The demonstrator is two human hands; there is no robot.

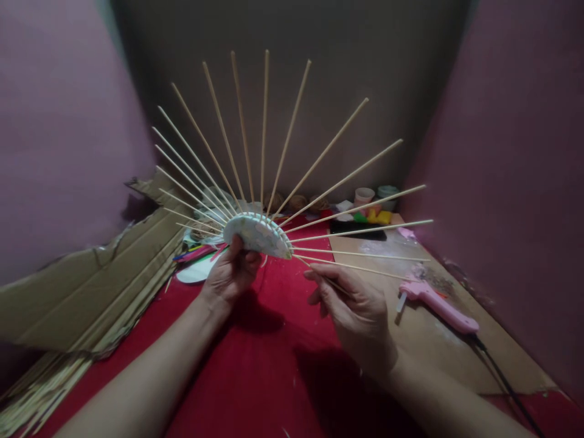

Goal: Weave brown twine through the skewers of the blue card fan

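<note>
My left hand point(232, 271) grips the lower edge of a pale patterned half-round piece point(258, 236), thumb on its front face, and holds it up off the table. Several thin wooden sticks point(263, 121) fan out from its curved edge, to the left, upward and to the right. Beside its right end, my right hand point(353, 304) pinches one more stick point(335, 285). The tip of that stick meets or nearly meets the right corner of the half-round piece; I cannot tell whether it is fixed there.
A red cloth point(269, 365) covers the table. On a brown board point(438, 359) at right lies a pink glue gun point(440, 307) with a black cord. Torn cardboard point(86, 292) and loose sticks point(50, 389) lie at left. Cups point(364, 194) and twine balls point(298, 202) stand behind.
</note>
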